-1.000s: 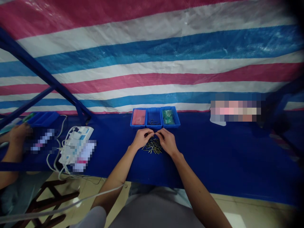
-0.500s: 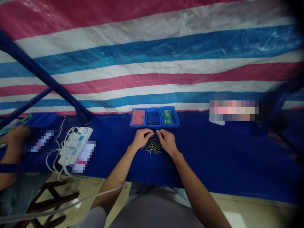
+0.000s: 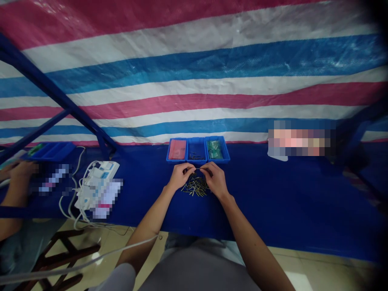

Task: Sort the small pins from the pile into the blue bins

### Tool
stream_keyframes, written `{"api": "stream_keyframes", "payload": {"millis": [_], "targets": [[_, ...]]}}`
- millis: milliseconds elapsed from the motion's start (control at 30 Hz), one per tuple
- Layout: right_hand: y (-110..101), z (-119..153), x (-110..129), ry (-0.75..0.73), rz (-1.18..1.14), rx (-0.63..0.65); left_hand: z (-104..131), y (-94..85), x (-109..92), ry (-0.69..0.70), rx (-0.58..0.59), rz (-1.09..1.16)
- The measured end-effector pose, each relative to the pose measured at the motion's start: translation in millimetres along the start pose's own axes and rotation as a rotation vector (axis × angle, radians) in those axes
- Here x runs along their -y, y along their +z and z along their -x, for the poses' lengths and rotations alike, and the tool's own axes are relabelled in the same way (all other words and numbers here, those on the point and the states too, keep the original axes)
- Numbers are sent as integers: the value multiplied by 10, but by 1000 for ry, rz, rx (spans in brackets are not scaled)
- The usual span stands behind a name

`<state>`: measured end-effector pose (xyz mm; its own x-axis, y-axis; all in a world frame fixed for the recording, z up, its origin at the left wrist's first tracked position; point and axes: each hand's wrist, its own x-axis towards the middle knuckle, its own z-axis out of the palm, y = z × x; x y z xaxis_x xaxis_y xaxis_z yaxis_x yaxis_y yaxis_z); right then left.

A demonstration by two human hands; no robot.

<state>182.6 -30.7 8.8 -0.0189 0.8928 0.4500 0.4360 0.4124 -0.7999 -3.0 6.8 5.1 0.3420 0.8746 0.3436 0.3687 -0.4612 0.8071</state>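
Between the fingertips of my left hand (image 3: 181,176) and my right hand (image 3: 214,178) runs a thin, pin-like piece (image 3: 198,168), pinched at both ends. Both hands are closed just above a heap of thin metallic pieces (image 3: 195,187) on the blue table. Behind the hands stand three joined blue bins. The left bin (image 3: 177,161) holds pink pieces (image 3: 177,149), the middle bin (image 3: 197,142) holds a few thin dark pieces (image 3: 195,156), and the right bin (image 3: 226,155) holds green pieces in clear wrapping (image 3: 215,148).
White power strips (image 3: 104,173) with cables lie left on the blue table (image 3: 266,206). Another person's hands (image 3: 22,171) are at the far left near another blue bin (image 3: 56,151). A blurred object (image 3: 298,141) lies at the back right. Striped sheeting hangs behind.
My right hand has shifted slightly, its fingers more bent around the thin piece. The view has moved a little. The other person's hands at the far left have moved slightly.
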Motion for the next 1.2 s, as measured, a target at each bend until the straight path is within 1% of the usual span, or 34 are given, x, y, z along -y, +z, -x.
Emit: {"api": "stream_keyframes", "payload": {"millis": [267, 400, 500, 633, 667, 733, 867, 967, 1033, 1100, 1200], "targets": [[12, 15, -49, -20, -1, -19, 3, -1, 4, 5, -19, 4], [0, 12, -54, -12, 24, -42, 9, -7, 0, 16, -72, 10], [-15, 1, -53, 6, 49, -87, 12, -11, -11, 26, -192, 18], [-13, -5, -41, 14, 50, -101, 7, 3, 3, 8, -434, -19], [-10, -3, -36, 14, 46, -99, 2, 9, 15, -10, -478, -27], [-3, 1, -25, 17, 45, -94, -11, 22, 43, -59, -515, -32], [1, 4, -26, 25, 57, -89, -33, 30, 75, -133, -494, -25], [7, 5, -49, 31, 77, -70, -29, 22, 61, -131, -491, -15], [15, 7, -69, 37, 116, -41, -19, 15, 49, -122, -457, -9], [23, 10, -89, 48, 170, -11, -9, 15, 47, -115, -365, -26], [34, 17, -123, 49, 261, 20, -5, 26, 61, -122, -171, -138]]}}
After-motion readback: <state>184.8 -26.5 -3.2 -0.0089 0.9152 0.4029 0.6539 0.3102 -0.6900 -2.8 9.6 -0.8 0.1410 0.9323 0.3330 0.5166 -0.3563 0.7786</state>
